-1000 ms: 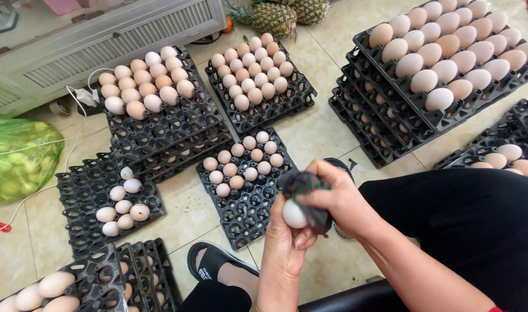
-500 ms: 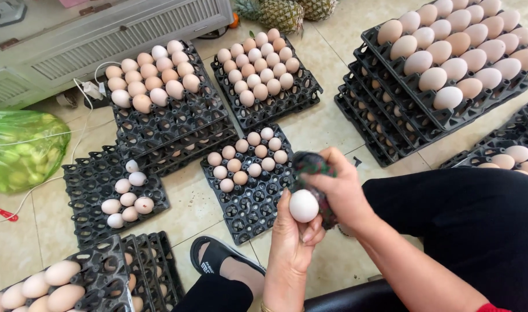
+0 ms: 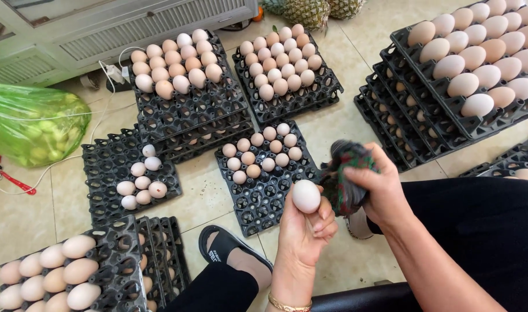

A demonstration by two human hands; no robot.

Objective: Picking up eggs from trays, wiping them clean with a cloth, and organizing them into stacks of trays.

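My left hand [image 3: 301, 230] holds a pale egg [image 3: 306, 196] upright at its fingertips, low in the middle of the head view. Beside it on the right, my right hand [image 3: 379, 186] grips a bunched dark cloth [image 3: 345, 176] with red and green in it; the cloth nearly touches the egg. Just beyond the hands a black egg tray [image 3: 264, 193] lies on the tiled floor, its far half filled with several light brown eggs and its near half bare.
Black trays of eggs surround me: a stack [image 3: 183, 110] at upper left, one [image 3: 287, 92] at top centre, tall stacks [image 3: 426, 121] at right, a part-filled tray [image 3: 111, 173] at left, another [image 3: 114, 260] at lower left. A green bag [image 3: 33, 124] lies far left. My sandalled foot [image 3: 229, 254] rests below.
The cloth has come off the egg and moved right in my right hand. The egg, wrapped a second ago, now stands bare in my left hand.
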